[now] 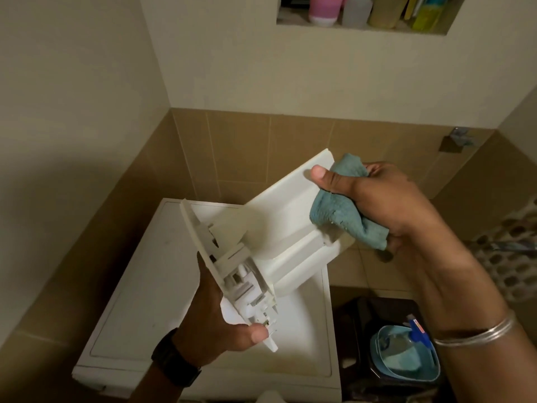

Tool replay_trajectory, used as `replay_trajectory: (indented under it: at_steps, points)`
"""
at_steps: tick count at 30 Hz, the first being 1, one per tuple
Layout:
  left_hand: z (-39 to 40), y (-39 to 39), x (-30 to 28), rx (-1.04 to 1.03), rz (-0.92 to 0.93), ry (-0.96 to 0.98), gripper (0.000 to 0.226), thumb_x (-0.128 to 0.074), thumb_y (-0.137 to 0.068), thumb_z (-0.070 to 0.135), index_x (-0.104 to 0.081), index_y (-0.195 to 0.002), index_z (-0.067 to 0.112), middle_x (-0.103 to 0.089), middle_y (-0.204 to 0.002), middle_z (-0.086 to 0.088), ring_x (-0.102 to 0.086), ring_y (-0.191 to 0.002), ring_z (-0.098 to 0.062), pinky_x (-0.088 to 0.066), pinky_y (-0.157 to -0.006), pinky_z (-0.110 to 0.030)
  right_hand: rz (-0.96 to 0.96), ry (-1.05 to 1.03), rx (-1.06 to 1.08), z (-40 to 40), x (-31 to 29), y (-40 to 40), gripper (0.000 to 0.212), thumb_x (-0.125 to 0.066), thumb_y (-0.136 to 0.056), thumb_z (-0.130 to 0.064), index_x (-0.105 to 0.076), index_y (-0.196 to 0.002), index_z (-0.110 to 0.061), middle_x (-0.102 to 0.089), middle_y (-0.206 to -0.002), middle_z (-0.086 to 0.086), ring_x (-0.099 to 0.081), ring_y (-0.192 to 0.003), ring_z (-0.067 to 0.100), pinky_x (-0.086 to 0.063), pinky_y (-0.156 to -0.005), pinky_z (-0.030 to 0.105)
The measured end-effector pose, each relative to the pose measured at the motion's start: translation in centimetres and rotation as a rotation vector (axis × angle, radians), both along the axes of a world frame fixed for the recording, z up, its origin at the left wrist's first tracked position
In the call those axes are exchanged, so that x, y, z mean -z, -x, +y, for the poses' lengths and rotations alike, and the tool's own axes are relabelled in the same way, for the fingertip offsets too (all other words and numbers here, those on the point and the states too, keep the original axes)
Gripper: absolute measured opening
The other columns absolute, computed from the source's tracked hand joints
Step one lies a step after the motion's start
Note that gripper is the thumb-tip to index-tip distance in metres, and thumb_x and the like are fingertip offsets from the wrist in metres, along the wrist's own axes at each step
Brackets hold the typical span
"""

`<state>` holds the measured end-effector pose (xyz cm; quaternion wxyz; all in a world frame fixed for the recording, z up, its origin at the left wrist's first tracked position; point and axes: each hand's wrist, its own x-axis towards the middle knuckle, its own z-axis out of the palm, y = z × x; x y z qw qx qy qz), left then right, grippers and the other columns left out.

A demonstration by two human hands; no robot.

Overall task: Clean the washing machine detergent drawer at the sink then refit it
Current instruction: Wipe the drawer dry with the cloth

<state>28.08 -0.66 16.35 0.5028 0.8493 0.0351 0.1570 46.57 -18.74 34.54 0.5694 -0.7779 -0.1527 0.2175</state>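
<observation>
Above the washing machine (pixel 162 286), left hand (pixel 215 324) grips the detergent drawer (pixel 290 228) by its front panel; right hand (pixel 386 205) clenches a teal cloth (pixel 334 216) against its underside.

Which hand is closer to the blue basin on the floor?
The right. The right hand with the cloth is above the blue basin; the left hand holds the drawer further left.
</observation>
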Motion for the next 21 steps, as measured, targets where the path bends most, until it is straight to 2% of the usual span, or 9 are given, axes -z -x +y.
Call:
replay_trajectory:
  at_steps: [2, 3, 6, 8, 10, 13, 15, 17, 21]
  points:
    - [-0.1, 0.1, -0.7, -0.071, -0.02, -0.033, 0.084, -0.074, -0.055, 0.042, -0.056, -0.109, -0.02, -0.065, -0.104, -0.012, -0.065, -0.107, -0.008, -0.057, -0.086, -0.016, 0.01, 0.008, 0.006, 0.3, 0.3, 0.1, 0.055, -0.085, -0.08, -0.047, -0.075, -0.088, 0.007, -0.077, -0.082, 0.021, -0.077, -0.077, 0.039, -0.063, -0.085, 0.052]
    - [-0.2, 0.1, -1.0, -0.11, -0.044, -0.043, 0.083, -0.074, -0.055, 0.042, -0.055, -0.112, -0.017, -0.063, -0.107, -0.008, -0.064, -0.104, -0.005, -0.057, -0.081, -0.014, 0.014, 0.006, 0.015, 0.2, 0.4, 0.2, 0.052, -0.083, -0.081, -0.047, -0.076, -0.089, 0.004, -0.078, -0.083, 0.018, -0.077, -0.078, 0.037, -0.065, -0.081, 0.047]
    - [-0.5, 0.0, -2.2, -0.168, -0.127, 0.033, 0.102, -0.08, -0.051, 0.041, -0.037, -0.139, 0.011, -0.05, -0.131, 0.008, -0.055, -0.12, -0.003, -0.052, -0.091, -0.009, -0.001, -0.056, 0.063, -0.3, -0.2, 0.7, 0.041, -0.08, -0.082, -0.045, -0.076, -0.101, -0.009, -0.081, -0.091, 0.008, -0.079, -0.081, 0.026, -0.065, -0.068, 0.036]
    - [-0.4, 0.2, -2.5, -0.213, -0.131, 0.046, 0.112, -0.086, -0.048, 0.045, -0.03, -0.142, 0.021, -0.046, -0.135, 0.016, -0.055, -0.125, -0.011, -0.053, -0.094, -0.014, -0.127, -0.085, 0.122, -0.5, -0.9, 0.7, 0.036, -0.083, -0.082, -0.037, -0.075, -0.111, -0.017, -0.081, -0.095, 0.0, -0.079, -0.082, 0.018, -0.064, -0.066, 0.034]
    - [-0.2, 0.6, -2.2, -0.224, -0.111, 0.043, 0.12, -0.09, -0.044, 0.045, -0.03, -0.145, 0.017, -0.046, -0.136, 0.019, -0.057, -0.124, -0.017, -0.057, -0.093, -0.022, -0.431, 0.041, 0.186, -0.4, -1.1, 0.0, 0.032, -0.083, -0.087, -0.03, -0.073, -0.117, -0.024, -0.078, -0.094, -0.009, -0.077, -0.086, 0.011, -0.063, -0.068, 0.03]
    - [0.0, 0.7, -2.3, -0.203, -0.097, 0.032, 0.121, -0.092, -0.043, 0.044, -0.032, -0.142, 0.006, -0.051, -0.134, 0.004, -0.061, -0.12, -0.017, -0.06, -0.091, -0.028, -0.833, 0.295, 0.138, 0.9, 0.0, -0.5, 0.027, -0.074, -0.091, -0.019, -0.074, -0.118, -0.023, -0.074, -0.097, -0.011, -0.069, -0.086, 0.008, -0.053, -0.072, 0.015]
    - [0.0, 0.5, -2.3, -0.212, -0.101, 0.021, 0.124, -0.093, -0.042, 0.043, -0.033, -0.143, 0.004, -0.048, -0.136, 0.004, -0.06, -0.124, -0.017, -0.059, -0.093, -0.029, -0.898, 0.34, 0.03, 2.0, 1.4, 0.1, 0.038, -0.067, -0.09, -0.009, -0.074, -0.125, -0.023, -0.075, -0.102, -0.002, -0.064, -0.084, 0.006, -0.041, -0.069, 0.004]
    - [0.0, 0.3, -2.3, -0.224, -0.106, 0.024, 0.129, -0.094, -0.04, 0.042, -0.031, -0.145, 0.004, -0.045, -0.14, 0.005, -0.058, -0.126, -0.025, -0.061, -0.094, -0.038, -0.89, 0.393, -0.044, 3.2, 2.5, 1.4, 0.048, -0.063, -0.088, -0.004, -0.07, -0.131, -0.025, -0.064, -0.095, 0.002, -0.053, -0.073, 0.008, -0.038, -0.067, 0.007]
    - [0.1, 0.4, -2.2, -0.249, -0.132, 0.098, 0.12, -0.091, -0.04, 0.037, -0.032, -0.14, 0.007, -0.046, -0.136, 0.003, -0.06, -0.124, -0.019, -0.062, -0.089, -0.039, -0.952, 0.319, -0.174, 4.8, 3.2, 4.0, 0.053, -0.063, -0.082, 0.004, -0.072, -0.127, -0.023, -0.038, -0.083, -0.025, -0.04, -0.074, -0.002, -0.042, -0.071, 0.003]
